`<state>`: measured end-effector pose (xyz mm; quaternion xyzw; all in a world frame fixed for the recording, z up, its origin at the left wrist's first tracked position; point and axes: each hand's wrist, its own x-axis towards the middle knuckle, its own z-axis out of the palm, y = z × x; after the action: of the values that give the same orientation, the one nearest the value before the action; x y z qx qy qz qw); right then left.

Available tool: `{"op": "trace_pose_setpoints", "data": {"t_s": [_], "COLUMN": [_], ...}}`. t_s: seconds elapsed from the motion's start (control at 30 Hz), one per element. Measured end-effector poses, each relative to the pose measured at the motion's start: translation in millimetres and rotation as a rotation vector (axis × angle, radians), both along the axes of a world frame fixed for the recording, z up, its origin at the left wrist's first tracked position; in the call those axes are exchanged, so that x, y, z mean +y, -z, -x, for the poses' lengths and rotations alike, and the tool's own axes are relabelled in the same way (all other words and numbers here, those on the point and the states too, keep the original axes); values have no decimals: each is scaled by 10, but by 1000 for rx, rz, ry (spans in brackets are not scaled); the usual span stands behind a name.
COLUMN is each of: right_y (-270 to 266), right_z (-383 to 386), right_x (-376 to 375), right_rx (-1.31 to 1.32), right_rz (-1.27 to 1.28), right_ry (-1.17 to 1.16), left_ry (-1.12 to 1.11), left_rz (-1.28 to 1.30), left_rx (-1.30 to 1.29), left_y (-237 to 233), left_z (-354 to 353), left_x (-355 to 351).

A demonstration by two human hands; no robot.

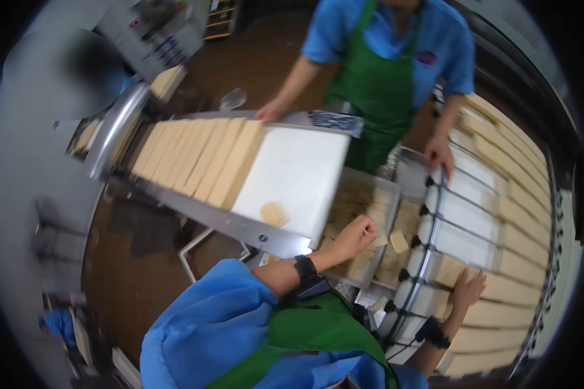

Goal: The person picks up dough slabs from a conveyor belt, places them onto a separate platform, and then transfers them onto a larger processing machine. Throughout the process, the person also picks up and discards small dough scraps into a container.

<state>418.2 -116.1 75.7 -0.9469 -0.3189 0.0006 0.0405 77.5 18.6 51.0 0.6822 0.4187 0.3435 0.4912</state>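
Observation:
My left hand (357, 236) is over a metal bin (363, 280) of cut pale pieces, its fingers curled together; whether they hold a piece is too small to tell. A loose piece (398, 242) lies at the right of the bins. My right hand (468, 289) rests with spread fingers on the near end of a pale slab (453, 271) on the rack at the right. Long pale slabs (512, 292) lie side by side there, parted by thin bars. On the white conveyor belt (295, 175) at the left stand several upright slabs (194, 155) and one small piece (274, 214).
Across from me a co-worker in a green apron (376, 84) has one hand (272, 111) at the conveyor's far edge and the other (440, 155) at the rack's rail. A metal roller (118, 129) ends the conveyor. A white frame (194, 253) stands below it.

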Motion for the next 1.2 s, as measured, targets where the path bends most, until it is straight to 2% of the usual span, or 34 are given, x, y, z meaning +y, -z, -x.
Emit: {"op": "trace_pose_setpoints", "data": {"t_s": [0.13,0.23,0.33,0.43,0.5,0.6,0.67,0.77,0.87,0.93,1.07,1.13,1.2], "right_y": [77,-31,-179,-232,-150,-240,-303,-368,-553,-440,-332,-33,229], "right_z": [474,1031,1588,2070,2388,2930,3293,3738,4192,4442,5009,5220,5407], "right_x": [129,328,548,730,818,948,1044,1188,1442,1688,2186,2529,2867], "right_rx": [-38,50,356,810,868,989,1058,1111,1106,1087,995,816,653], "right_rz": [-248,-413,-426,-217,-168,-57,-3,28,104,43,-94,-207,-162], "right_ry": [-487,-747,-900,-933,-1074,-1200,-1261,-1364,-1375,-1458,-1452,-1550,-1517], "left_ry": [-45,-178,-333,-559,-708,-1000,-1101,-1325,-1302,-1226,-1045,-977,-926], "left_rz": [147,107,152,98,41,-50,-256,-19,-52,66,249,301,320], "left_rx": [-11,-40,-88,-30,-43,-32,-2,168,458,491,625,692,731], "left_y": [5,15,76,-35,178,233,232,427,614,610,304,243,282], "left_z": [539,866,1207,1554,1872,2375,2775,3344,3773,3860,3850,3852,3878], "left_x": [-24,-74,-117,-123,-98,-44,9,104,219,330,530,592,634]}}
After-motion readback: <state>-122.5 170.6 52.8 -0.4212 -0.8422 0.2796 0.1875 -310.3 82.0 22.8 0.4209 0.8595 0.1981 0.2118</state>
